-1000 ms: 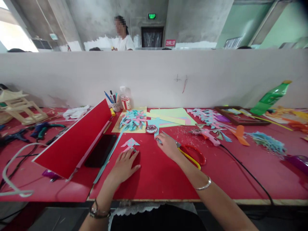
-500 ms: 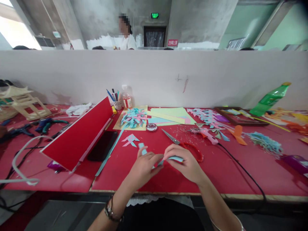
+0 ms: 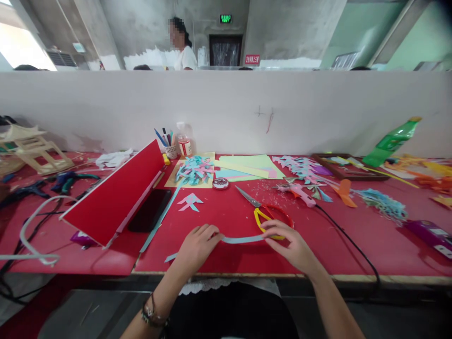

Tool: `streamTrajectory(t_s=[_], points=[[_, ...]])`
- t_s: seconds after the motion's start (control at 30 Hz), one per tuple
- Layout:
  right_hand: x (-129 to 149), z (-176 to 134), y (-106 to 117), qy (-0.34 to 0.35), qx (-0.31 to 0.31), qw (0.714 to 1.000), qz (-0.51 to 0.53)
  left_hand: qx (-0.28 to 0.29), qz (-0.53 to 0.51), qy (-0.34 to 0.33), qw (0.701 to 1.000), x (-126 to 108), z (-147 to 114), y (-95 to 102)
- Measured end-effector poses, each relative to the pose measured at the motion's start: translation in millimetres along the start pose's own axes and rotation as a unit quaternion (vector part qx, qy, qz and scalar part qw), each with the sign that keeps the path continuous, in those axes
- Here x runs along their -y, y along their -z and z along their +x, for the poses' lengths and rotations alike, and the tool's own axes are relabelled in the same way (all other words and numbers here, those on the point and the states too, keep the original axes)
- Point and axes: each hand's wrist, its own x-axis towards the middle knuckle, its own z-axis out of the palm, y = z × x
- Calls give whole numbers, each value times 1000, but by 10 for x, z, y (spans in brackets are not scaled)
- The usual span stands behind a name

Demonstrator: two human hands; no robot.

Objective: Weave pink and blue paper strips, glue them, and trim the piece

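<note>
A light blue paper strip (image 3: 243, 240) stretches between my two hands over the red table, sagging slightly. My left hand (image 3: 201, 242) pinches its left end; another bit of blue strip (image 3: 171, 257) shows left of that wrist. The strip's right end is in the closed fingers of my right hand (image 3: 287, 242). Just behind the right hand lie scissors (image 3: 259, 205) with red and yellow handles, partly covered by the fingers. A folded pink and blue paper piece (image 3: 190, 202) lies farther back on the left.
A pile of folded strips (image 3: 195, 170) and paper sheets (image 3: 243, 165) lie at the back. On the right are a pink glue gun (image 3: 298, 192) with its cord and a green bottle (image 3: 391, 143). A red board (image 3: 116, 197) leans over a black phone (image 3: 150, 210) on the left.
My hands have moved apart, and the strip, bent between them before, is now drawn out nearly straight. The scissors' yellow inner handle has come into view.
</note>
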Motion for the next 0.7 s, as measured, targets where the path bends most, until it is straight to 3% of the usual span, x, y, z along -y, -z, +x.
streamTrajectory(t_s=[0.17, 0.27, 0.37, 0.5, 0.7], points=[[-169, -41, -50, -23, -52, 991, -123, 45, 12, 19, 999, 15, -64, -30], [-268, 3, -134, -64, -88, 962, -252, 48, -4, 39, 998, 40, -85, -28], [-318, 66, -204, -99, -79, 930, -344, 57, -26, 57, 996, 67, -109, -24], [-313, 129, -222, -117, -49, 911, -392, 62, -38, 71, 995, 97, -140, -16], [-336, 139, -204, -118, -35, 918, -377, 71, -43, 72, 994, 99, -118, -22]])
